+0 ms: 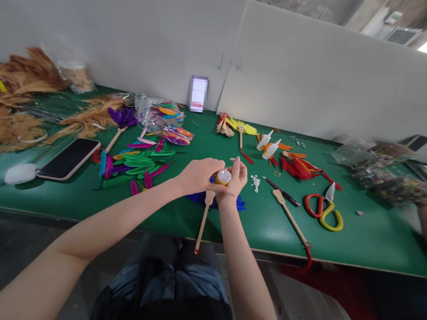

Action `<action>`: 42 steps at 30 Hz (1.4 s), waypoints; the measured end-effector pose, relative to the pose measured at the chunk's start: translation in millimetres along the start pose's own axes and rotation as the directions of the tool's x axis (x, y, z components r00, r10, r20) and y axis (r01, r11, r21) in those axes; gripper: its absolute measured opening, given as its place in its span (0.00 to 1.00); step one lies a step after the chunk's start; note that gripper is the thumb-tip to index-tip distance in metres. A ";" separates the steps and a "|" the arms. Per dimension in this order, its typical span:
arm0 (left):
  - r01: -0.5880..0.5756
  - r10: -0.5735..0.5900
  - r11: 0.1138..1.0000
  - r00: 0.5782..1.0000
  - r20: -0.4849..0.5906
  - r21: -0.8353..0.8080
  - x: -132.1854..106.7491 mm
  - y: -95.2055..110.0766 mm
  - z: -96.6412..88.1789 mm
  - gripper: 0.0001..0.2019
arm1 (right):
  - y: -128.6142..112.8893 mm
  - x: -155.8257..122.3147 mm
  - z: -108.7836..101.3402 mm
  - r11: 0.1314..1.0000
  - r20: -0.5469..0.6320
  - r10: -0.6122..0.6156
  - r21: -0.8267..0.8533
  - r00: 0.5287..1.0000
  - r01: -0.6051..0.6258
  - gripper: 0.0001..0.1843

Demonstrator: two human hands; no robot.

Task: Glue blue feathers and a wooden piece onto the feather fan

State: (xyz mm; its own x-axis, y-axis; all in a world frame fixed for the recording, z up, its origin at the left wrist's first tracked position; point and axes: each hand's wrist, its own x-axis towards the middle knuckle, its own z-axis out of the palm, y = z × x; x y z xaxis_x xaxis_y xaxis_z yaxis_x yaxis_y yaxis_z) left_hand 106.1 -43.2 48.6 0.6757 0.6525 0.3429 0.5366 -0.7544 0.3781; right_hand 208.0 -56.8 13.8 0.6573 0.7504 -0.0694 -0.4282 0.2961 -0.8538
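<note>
Left hand (196, 174) and right hand (236, 178) meet over the green worktop (361, 236), both grips pinching a wooden stick (202, 225) topped with a round bead (223, 176). Blue feathers (198, 197) lie beneath; scissors (324, 210) well to the right.

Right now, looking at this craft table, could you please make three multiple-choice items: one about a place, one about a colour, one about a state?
1. Where do the scissors lie?
A. right of the hands
B. on the phone
C. among the brown feathers

2. What colour are the feathers under the hands?
A. white
B. blue
C. black

3. How is the phone?
A. standing upright
B. lying flat, screen dark
C. held in a hand

Answers: 1 A, they rest on the green table to the right. 2 B, blue feathers show beneath the left hand and right hand. 3 B, it lies flat at left.
</note>
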 end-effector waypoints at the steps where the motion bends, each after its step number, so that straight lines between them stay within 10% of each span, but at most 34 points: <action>1: 0.010 -0.010 1.000 1.000 -0.004 -0.008 -1.1 0.0 -0.1 0.28 | 0.0 0.3 0.0 1.000 0.007 0.004 -0.001 1.000 -0.004 0.16; 10: 0.103 -0.106 0.992 0.994 -0.040 -0.076 -14.4 -3.7 -0.8 0.26 | -1.1 -0.9 1.3 0.998 0.076 0.027 -0.066 0.997 -0.022 0.17; 27: -0.079 0.067 0.981 0.995 0.070 0.179 -10.2 -5.9 -17.0 0.13 | -8.7 -8.3 -2.3 0.994 0.163 -0.061 -0.076 0.985 0.074 0.20; 42: -0.188 0.161 0.958 0.978 0.133 0.216 -6.1 -14.0 -15.7 0.23 | 1.3 -8.9 -5.9 0.993 0.091 -0.026 -0.113 0.996 0.037 0.21</action>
State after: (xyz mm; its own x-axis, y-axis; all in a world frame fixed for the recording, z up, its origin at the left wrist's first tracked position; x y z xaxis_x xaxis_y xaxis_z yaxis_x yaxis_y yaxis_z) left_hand 86.5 -35.5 54.8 0.8148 0.5068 0.2816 0.4965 -0.8607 0.1125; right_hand 205.3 -66.6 10.3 0.6092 0.7930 0.0003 -0.3312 0.2548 -0.9085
